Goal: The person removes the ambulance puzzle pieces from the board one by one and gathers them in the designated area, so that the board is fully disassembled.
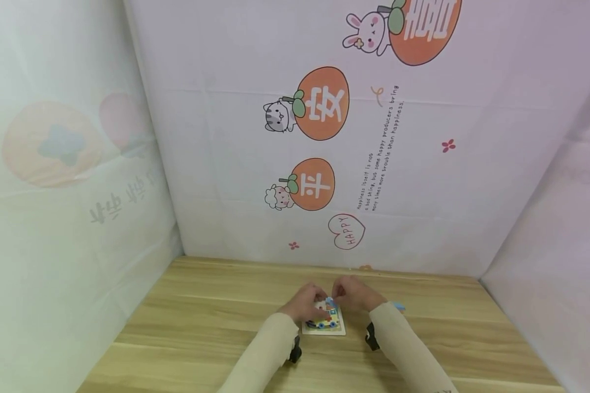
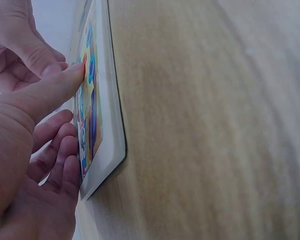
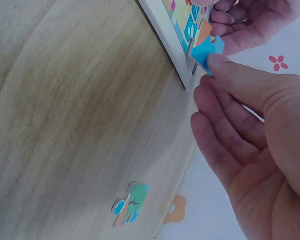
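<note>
A small jigsaw puzzle in a pale tray lies on the table, its picture showing bright colours and blue wheels. My right hand pinches a blue and orange puzzle piece between thumb and fingers. That piece stands tilted at the tray's far right corner. From the left, my left hand reaches over the puzzle. Its straight thumb touches the picture, and the other fingers rest along the far side of the tray, partly hidden behind it in the left wrist view.
Another puzzle piece, green, blue and orange, lies loose on the wooden table right of the tray, partly behind the right sleeve in the head view. A printed white cloth rises at the table's back edge, and white cloths hang at both sides.
</note>
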A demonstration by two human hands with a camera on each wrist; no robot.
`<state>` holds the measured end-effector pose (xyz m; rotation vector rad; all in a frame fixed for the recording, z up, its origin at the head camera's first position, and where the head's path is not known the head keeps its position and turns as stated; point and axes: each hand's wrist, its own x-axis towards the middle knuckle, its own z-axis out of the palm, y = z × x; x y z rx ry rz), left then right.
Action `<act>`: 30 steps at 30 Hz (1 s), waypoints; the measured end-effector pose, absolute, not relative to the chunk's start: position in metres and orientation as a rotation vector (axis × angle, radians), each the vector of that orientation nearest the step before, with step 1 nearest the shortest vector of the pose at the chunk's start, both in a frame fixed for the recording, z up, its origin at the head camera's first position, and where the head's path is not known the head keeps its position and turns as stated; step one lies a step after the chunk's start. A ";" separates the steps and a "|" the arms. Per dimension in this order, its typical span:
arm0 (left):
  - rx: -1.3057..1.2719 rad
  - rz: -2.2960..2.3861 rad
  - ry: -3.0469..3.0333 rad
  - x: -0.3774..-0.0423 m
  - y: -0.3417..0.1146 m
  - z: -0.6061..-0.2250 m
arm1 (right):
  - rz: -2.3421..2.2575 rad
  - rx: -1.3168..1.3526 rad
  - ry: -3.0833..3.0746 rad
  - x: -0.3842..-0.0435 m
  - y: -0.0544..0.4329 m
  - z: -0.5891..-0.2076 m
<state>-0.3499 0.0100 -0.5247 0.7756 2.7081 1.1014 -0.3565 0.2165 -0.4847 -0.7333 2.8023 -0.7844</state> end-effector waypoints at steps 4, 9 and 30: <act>0.773 1.100 2.706 -0.349 0.010 -0.523 | -0.878 -0.753 2.761 -0.357 0.218 -0.484; 0.759 1.092 2.703 -0.348 0.010 -0.522 | -0.874 -0.808 2.736 -0.357 0.221 -0.479; 0.725 1.090 2.706 -0.344 0.012 -0.520 | -0.907 -0.880 2.766 -0.335 0.280 -0.448</act>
